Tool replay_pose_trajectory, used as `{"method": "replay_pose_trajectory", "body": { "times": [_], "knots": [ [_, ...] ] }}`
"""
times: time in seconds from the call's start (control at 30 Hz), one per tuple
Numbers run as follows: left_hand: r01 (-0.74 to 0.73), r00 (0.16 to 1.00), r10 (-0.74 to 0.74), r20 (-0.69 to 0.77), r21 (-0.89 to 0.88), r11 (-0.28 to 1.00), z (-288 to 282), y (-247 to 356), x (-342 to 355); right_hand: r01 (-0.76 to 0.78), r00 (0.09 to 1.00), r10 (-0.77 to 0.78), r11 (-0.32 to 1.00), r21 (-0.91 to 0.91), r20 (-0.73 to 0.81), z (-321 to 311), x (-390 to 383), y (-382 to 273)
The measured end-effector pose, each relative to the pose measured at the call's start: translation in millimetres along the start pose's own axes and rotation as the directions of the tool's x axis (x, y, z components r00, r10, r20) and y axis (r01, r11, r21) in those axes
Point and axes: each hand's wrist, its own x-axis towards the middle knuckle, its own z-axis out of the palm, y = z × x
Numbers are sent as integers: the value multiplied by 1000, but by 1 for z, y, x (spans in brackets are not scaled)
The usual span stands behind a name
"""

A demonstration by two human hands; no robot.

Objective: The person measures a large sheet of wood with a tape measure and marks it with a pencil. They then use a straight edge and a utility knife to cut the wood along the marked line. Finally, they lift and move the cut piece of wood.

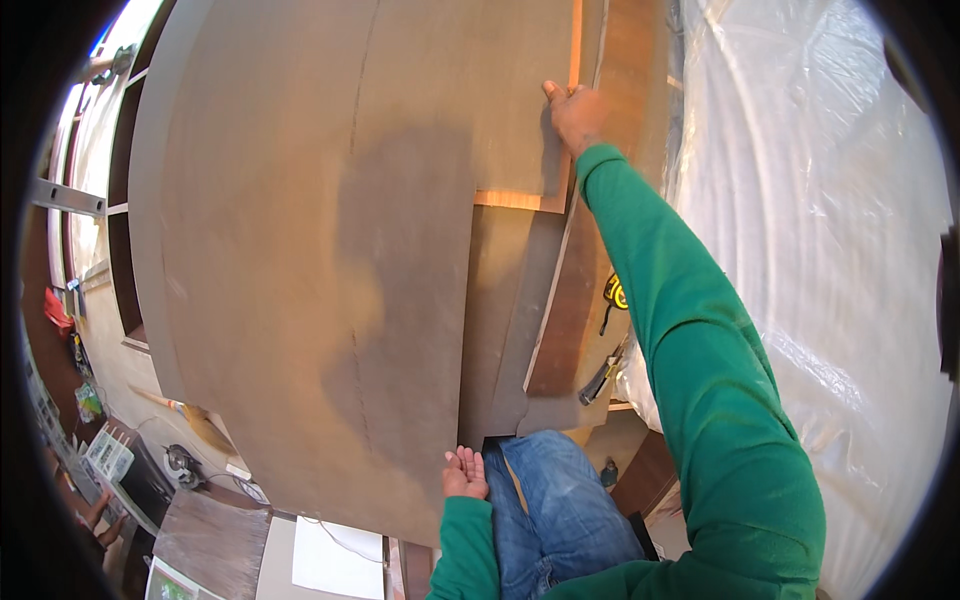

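Right hand (577, 118), green-sleeved: curled over the pale right edge of a panel (520, 130), thumb on the upper face, fingers largely hidden beyond; firmness of grip cannot be told. Left hand (466, 473), likewise sleeved: palm up, fingers loosely bent, nothing in it, at the lower end of the large board's right edge; contact cannot be told. Panel: grey-brown face, raw wood showing at its near and right edges, placed along the upper right of the large board (290, 260); one piece with it or separate, cannot be told. Large board: grey-brown, lying flat, a dark shadow across its right half. Strip (575, 310): dark brown, long, slanting just right of the panel. Tape measure (613, 292): yellow and black, beside the strip's right edge. Knife (600, 382): near the strip's lower end. Jeans (565, 500): below the strip. Plastic sheet (820, 250): clear, creased, along the right. White sheet (338, 560): below the board's lower edge. Power tool (182, 466): off the board's lower left corner, kind unclear.
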Motion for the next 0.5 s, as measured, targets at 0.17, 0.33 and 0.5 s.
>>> {"method": "replay_pose_trajectory", "body": {
  "times": [0.17, 0.33, 0.5],
  "knots": [
    [-25, 999, 25, -19, -3, 1000, -12, 4, 20, 8, 999, -8, 1000, 2, 41, -11, -19, -6],
    [38, 998, -36, -43, 47, 998, -12, 16, 31, -67, 992, 82, 985, -161, 92, -22, -29, -26],
    [217, 960, -268, 83, 384, 897, 1, 40, 2, -31, 981, 0, 987, -158, -194, -23, -38, 15]
  ]
}}
